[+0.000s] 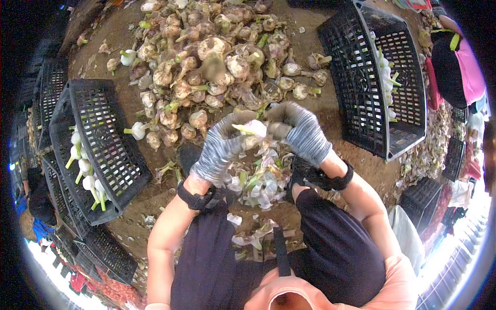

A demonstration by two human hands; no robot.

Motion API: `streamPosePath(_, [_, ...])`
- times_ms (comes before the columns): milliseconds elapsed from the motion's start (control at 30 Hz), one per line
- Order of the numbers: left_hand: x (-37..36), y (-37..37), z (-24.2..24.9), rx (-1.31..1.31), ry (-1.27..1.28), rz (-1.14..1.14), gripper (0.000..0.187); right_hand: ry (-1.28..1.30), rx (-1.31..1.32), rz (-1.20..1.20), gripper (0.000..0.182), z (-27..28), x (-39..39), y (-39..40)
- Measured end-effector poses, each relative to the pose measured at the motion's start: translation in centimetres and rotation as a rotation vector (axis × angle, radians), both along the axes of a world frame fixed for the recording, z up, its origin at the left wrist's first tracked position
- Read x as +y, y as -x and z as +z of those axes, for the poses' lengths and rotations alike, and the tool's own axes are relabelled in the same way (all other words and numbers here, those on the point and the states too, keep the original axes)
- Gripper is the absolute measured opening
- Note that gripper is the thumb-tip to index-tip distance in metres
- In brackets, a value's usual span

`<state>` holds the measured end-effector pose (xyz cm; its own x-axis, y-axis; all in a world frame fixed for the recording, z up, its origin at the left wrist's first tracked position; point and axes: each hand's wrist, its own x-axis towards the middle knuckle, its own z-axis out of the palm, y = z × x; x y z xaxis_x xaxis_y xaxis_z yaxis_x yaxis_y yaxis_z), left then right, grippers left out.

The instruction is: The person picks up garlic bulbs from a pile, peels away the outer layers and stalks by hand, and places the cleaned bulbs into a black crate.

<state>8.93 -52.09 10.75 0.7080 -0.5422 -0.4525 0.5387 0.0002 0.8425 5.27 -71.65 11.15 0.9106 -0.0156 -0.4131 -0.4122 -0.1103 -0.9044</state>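
Note:
My left hand, in a grey knitted glove, has its fingers closed round a garlic bulb with a white and purplish skin and a pale green stem pointing left. My right hand, gloved alike, is just right of the bulb with curled fingers. Its fingertips are blurred, and whether they hold a piece of skin cannot be made out. Beyond both hands lies a large heap of unpeeled garlic. Below them, between my feet, is a pile of peeled skins and leaves.
A black crate with clean white bulbs stands at the left, and another black crate with bulbs at the right. Loose bulbs and skins lie on the brown ground. A person in pink and black is at the far right.

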Motion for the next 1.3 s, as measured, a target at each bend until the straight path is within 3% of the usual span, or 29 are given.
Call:
streamPosePath(67, [-0.1,-0.1,0.3,0.022,0.063,-0.007,0.061,0.059,-0.023,-0.098,0.021,0.0,-1.0,-0.7])
streamPosePath(200, [0.2,-0.1,-0.4,0.019,0.109,-0.008,0.057,0.215,-0.159,-0.037,0.021,-2.9,-2.6,-0.1])
streamPosePath(300, [0.5,-0.2,-0.9,-0.035,0.077,-0.041,0.04,-0.079,0.05,0.036,0.032,-0.1,-0.8,0.2])
streamPosePath(367, [0.4,-0.2,-0.2,-0.094,0.022,-0.052,0.037,-0.412,0.149,-0.022,0.035,0.4,0.3,0.5])
streamPosePath(400, [0.3,-0.2,0.0,-0.066,0.023,-0.05,0.036,-0.225,0.143,0.023,0.035,-0.6,0.4,0.4])
streamPosePath(500, [0.2,0.0,-0.2,-0.114,0.046,-0.028,0.031,-0.147,0.079,0.048,0.034,-2.1,0.1,0.3])
streamPosePath(667, [0.2,0.1,0.3,0.052,0.096,0.013,0.032,-0.19,0.082,0.049,0.031,-2.6,-0.6,0.7])
streamPosePath(767, [-0.3,0.3,0.3,-0.05,0.04,0.041,0.031,-0.34,0.185,-0.048,0.03,-1.4,-0.3,0.3])
streamPosePath(833, [-0.4,0.5,-0.4,-0.141,0.002,0.048,0.031,-0.229,0.208,-0.013,0.029,0.1,0.3,0.1])
streamPosePath(867, [-0.4,0.7,-0.8,-0.232,-0.036,0.053,0.03,-0.028,0.007,0.049,0.028,-1.0,0.4,0.5])
streamPosePath(1033, [0.2,0.7,-0.4,-0.165,0.015,0.057,0.028,0.025,-0.065,-0.019,0.025,-1.8,0.0,0.0])
streamPosePath(1100, [0.3,0.6,0.1,0.226,0.264,0.211,0.03,0.177,0.122,0.144,0.025,-3.2,-1.1,0.2])
streamPosePath(1133, [0.4,0.5,0.3,0.254,0.327,0.22,0.038,0.362,0.109,0.331,0.024,-4.8,-1.8,0.9])
streamPosePath(1167, [0.4,0.5,0.0,0.251,0.327,0.222,0.038,0.361,0.105,0.333,0.024,-4.9,-2.0,1.4])
streamPosePath(1233, [0.5,0.6,-1.1,0.332,0.402,0.349,0.04,0.703,-0.271,0.652,0.021,-4.2,-1.7,2.2])
streamPosePath(1300, [0.8,0.7,-1.3,0.312,0.407,0.327,0.042,0.789,-0.311,0.64,0.024,-2.8,-1.5,1.6])
